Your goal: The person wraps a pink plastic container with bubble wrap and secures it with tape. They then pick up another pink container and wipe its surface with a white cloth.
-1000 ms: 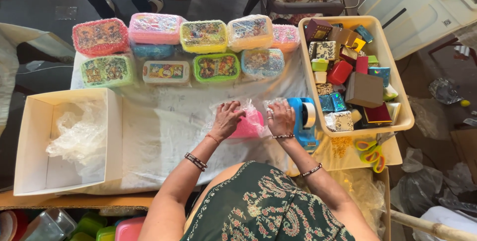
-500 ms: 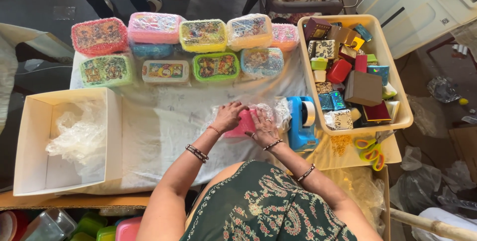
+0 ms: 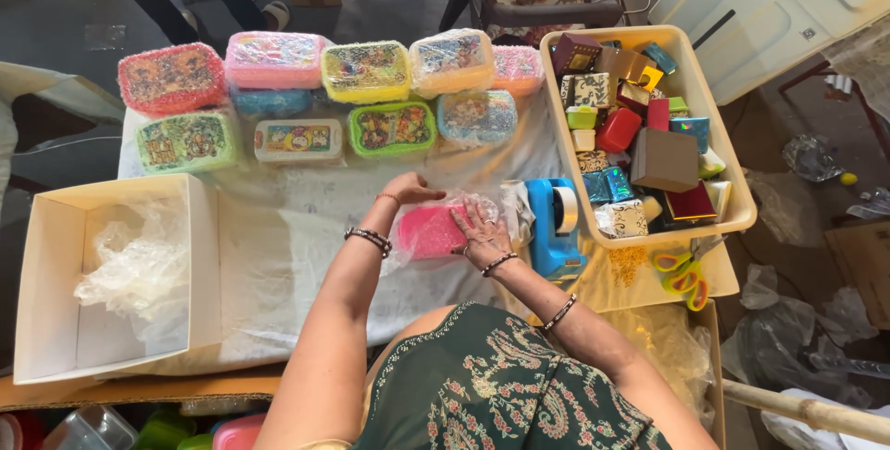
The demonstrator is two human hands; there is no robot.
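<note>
Both hands' fingers have closed in, now pressing flat on the pink box.

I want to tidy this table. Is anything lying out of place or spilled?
The scissors lie at the table's right edge, partly hanging over it. Yellow specks look spilled beside them, below the tray. Nothing else stands out.
</note>
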